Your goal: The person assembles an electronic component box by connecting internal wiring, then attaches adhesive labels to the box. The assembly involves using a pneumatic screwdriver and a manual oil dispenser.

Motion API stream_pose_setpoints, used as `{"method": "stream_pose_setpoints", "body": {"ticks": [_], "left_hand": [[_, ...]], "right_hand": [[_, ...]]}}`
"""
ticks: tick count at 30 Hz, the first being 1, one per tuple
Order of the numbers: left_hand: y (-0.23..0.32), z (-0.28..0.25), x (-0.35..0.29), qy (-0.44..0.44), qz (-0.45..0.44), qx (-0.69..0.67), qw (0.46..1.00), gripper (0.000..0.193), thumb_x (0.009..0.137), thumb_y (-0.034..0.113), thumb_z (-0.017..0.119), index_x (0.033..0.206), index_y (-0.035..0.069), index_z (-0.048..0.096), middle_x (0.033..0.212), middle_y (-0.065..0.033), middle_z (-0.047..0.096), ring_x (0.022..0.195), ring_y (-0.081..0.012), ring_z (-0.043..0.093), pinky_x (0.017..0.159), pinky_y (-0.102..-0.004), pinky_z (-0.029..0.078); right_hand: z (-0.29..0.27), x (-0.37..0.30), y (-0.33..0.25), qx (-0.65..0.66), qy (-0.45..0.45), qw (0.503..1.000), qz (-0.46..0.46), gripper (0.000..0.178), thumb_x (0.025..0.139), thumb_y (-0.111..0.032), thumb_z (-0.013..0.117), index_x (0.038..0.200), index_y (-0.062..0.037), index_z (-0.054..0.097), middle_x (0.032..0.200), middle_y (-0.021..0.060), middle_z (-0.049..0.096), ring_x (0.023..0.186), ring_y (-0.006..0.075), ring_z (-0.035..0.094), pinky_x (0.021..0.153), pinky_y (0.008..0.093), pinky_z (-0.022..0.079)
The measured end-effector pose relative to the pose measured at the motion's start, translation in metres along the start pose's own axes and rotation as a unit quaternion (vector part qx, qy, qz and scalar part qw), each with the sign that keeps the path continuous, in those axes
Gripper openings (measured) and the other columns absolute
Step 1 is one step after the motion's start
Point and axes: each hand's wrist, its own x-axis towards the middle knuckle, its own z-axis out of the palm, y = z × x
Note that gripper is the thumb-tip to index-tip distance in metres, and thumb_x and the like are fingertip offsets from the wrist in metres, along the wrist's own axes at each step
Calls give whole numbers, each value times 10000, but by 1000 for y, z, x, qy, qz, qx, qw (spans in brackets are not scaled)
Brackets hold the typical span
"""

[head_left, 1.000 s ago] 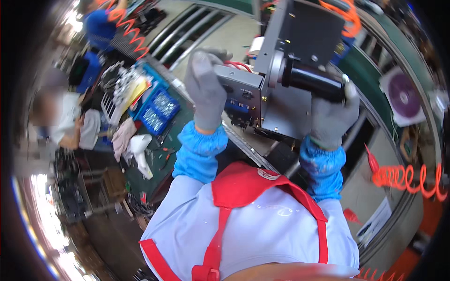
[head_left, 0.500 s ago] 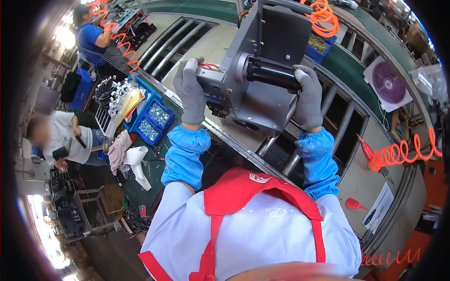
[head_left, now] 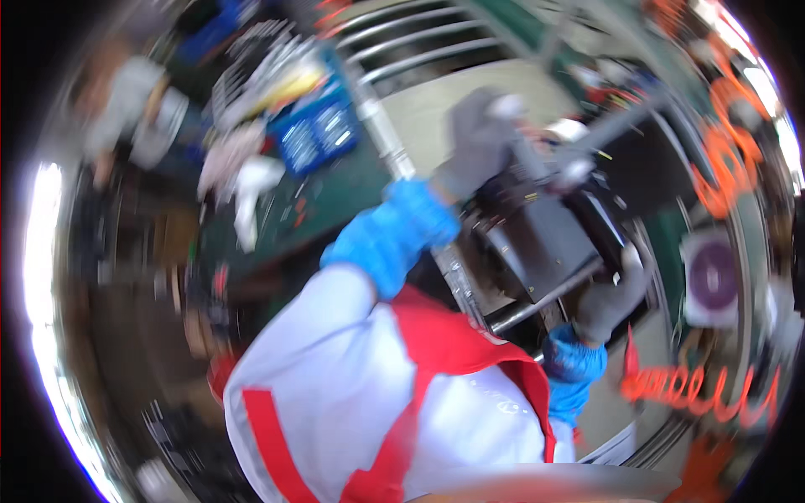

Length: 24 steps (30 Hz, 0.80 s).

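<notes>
One co-worker in a white top is showing as a blur at the far left. Next to that person, a green desk is carrying a pinkish cloth, a white plastic piece and a blue bin holding small shiny parts, with a yellow sheet lying just beyond the bin. Metal rollers are running along the top middle.

Nearer to me, the person at work is wearing blue sleeves, a red apron and a pale shirt; a small white mark is showing on the apron and thin white lettering on the shirt, both too smeared to read. The gloved left hand is gripping the left end of a dark metal unit, which is lying at a slant between the two hands; I cannot tell whether it is touching the rollers below. A black cylinder is sticking out along its side, and the gloved right hand is gripping the unit by the cylinder's lower end.

Farther right, a white printed sheet is lying low down, its print illegible, an orange coiled hose is stretching sideways, and a purple disc is sitting on a white panel.
</notes>
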Motion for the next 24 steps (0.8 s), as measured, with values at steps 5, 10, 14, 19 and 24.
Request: {"method": "stream_pose_setpoints", "body": {"ticks": [5, 10, 14, 19, 24], "left_hand": [[12, -14, 40, 94, 158, 340, 922, 334, 916, 313, 540, 781, 28, 650, 783, -206, 631, 773, -442, 574, 710, -490, 461], [-12, -73, -36, 113, 220, 552, 796, 285, 903, 343, 594, 944, 78, 687, 914, -160, 651, 921, -365, 611, 823, -459, 481], [5, -210, -161, 118, -71, 654, 744, 336, 829, 357, 650, 1019, 84, 705, 1001, -160, 679, 975, -352, 634, 876, -439, 504], [112, -401, -230, 336, -182, 783, 492, 251, 863, 290, 559, 976, 110, 692, 936, -156, 691, 928, -365, 661, 821, -469, 527], [153, -501, -214, 220, -341, 836, 371, 275, 881, 256, 566, 1115, 146, 661, 999, -130, 703, 960, -341, 684, 841, -463, 528]], "right_hand": [[39, -22, -33, 23, 12, 996, 82, 454, 925, -274, 603, 1250, 40, 555, 1202, 180, 488, 966, 227, 568, 807, 346, 501], [41, -29, -29, 104, -5, 989, 110, 584, 919, -315, 595, 1367, 24, 437, 1136, 192, 552, 924, 269, 615, 751, 343, 511], [37, -72, -10, 109, -16, 991, 82, 649, 933, -321, 569, 1431, 24, 337, 1102, 194, 577, 909, 277, 617, 746, 356, 515], [25, -157, 37, 64, -264, 914, 302, 372, 959, -122, 531, 1301, 24, 529, 1127, 129, 599, 879, 183, 630, 732, 294, 518], [98, -225, 6, 70, -405, 815, 410, 347, 953, -149, 569, 1261, 11, 550, 1003, 100, 625, 804, 136, 601, 697, 262, 493]]}}
